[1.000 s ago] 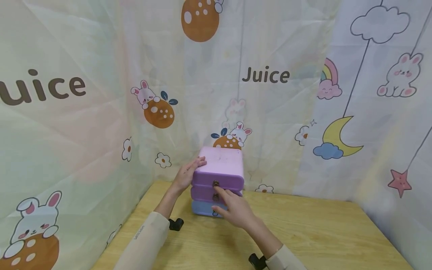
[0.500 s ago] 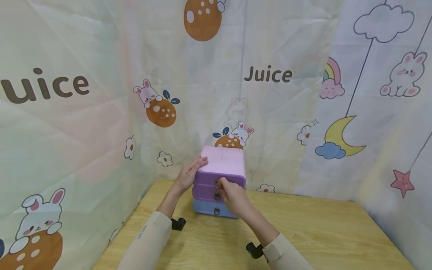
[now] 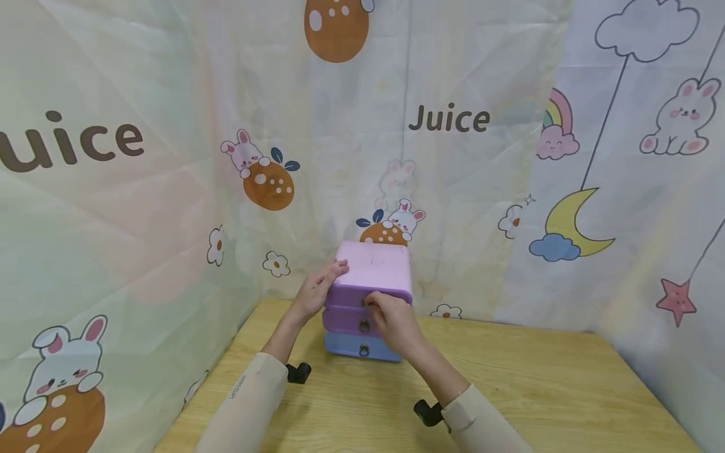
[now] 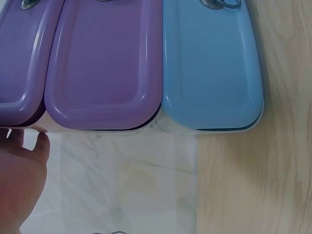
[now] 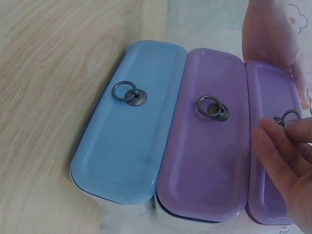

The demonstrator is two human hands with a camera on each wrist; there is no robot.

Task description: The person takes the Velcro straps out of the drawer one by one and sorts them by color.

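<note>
A small drawer cabinet (image 3: 374, 261) with a pink top stands at the back of the table. Its top drawer (image 5: 265, 83) and middle drawer (image 5: 202, 161) have purple fronts, and the bottom drawer (image 5: 127, 146) is light blue. Each front carries a metal ring pull. My left hand (image 3: 313, 294) rests against the cabinet's upper left side, with fingertips over the top edge. With thumb and finger, my right hand (image 3: 398, 322) pinches the top drawer's ring pull (image 5: 291, 113). The middle ring pull (image 5: 208, 107) and bottom ring pull (image 5: 125, 91) hang untouched. All three drawers appear closed.
A wooden table (image 3: 510, 377) lies beneath the cabinet. Printed fabric walls (image 3: 464, 189) close in the back and both sides. Black fittings, one by the left wrist (image 3: 298, 372) and one by the right wrist (image 3: 427, 413), sit near the sleeves.
My right hand has risen from in front of the lower drawers to the top ring pull, and its fingers have closed on the ring. The left hand has stayed on the cabinet.
</note>
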